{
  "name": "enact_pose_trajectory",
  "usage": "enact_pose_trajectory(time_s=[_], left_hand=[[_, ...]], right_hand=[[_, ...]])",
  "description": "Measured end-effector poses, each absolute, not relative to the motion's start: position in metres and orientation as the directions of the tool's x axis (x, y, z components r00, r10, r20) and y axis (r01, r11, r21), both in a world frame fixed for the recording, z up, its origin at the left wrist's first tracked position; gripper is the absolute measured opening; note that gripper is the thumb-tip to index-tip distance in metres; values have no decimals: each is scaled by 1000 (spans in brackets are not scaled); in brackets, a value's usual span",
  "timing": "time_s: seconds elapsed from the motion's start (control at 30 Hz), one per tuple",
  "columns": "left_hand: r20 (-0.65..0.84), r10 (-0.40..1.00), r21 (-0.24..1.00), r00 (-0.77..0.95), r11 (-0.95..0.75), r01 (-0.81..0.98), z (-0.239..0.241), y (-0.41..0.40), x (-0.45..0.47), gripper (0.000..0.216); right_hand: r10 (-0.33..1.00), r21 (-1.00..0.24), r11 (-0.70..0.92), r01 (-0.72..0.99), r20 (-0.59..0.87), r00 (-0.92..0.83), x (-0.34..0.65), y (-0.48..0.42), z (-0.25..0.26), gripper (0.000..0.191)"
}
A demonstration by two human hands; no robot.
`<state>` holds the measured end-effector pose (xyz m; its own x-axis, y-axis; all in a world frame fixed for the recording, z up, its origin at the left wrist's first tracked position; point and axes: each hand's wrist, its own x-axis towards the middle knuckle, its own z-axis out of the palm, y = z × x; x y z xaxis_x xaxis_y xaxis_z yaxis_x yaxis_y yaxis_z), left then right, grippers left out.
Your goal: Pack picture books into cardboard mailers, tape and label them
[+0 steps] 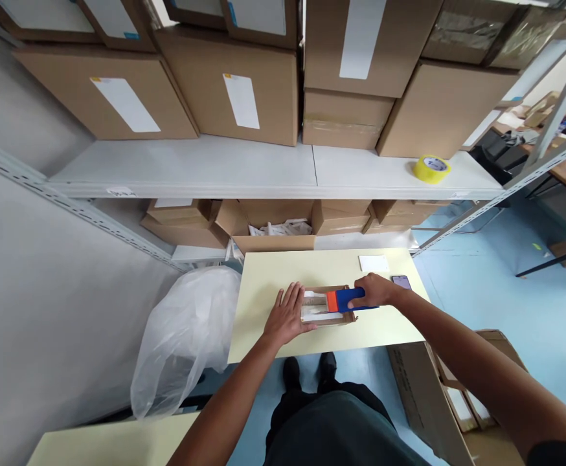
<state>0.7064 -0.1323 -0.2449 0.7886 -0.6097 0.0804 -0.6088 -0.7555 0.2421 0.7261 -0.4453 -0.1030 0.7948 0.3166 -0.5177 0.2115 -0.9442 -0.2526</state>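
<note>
On the pale yellow table, a small open cardboard box [329,322] lies lengthwise, with white material showing inside. My left hand [285,317] is against its left end, fingers stretched up past the far side and thumb along the near side. My right hand [371,291] is closed around a blue, box-like item with an orange end [344,299]. That item lies over the right half of the box, its orange end pointing left. Whether it touches the contents cannot be seen.
A white card [373,263] and a phone [401,282] lie on the table [268,272]. Behind it, a shelf [215,165] bears large cartons [225,84] and a yellow tape roll [431,168]. A clear plastic bag [186,336] hangs at left; an open carton [423,395] stands at right.
</note>
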Motion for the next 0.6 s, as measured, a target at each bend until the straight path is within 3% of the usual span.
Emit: enact_pose_trajectory(time_s=[0.2, 0.47, 0.6], left_hand=[[65, -623, 204, 779, -756, -622, -243, -132, 708, 106], [28, -648, 136, 761, -752, -645, -237, -136, 714, 111], [35, -728, 147, 685, -674, -724, -230, -175, 715, 114]], right_hand=[[180, -205, -975, 83, -521, 835, 708, -515, -107, 64], [192, -308, -951, 29, -511, 838, 703, -522, -151, 68], [219, -356, -934, 38, -484, 847, 707, -518, -162, 68]])
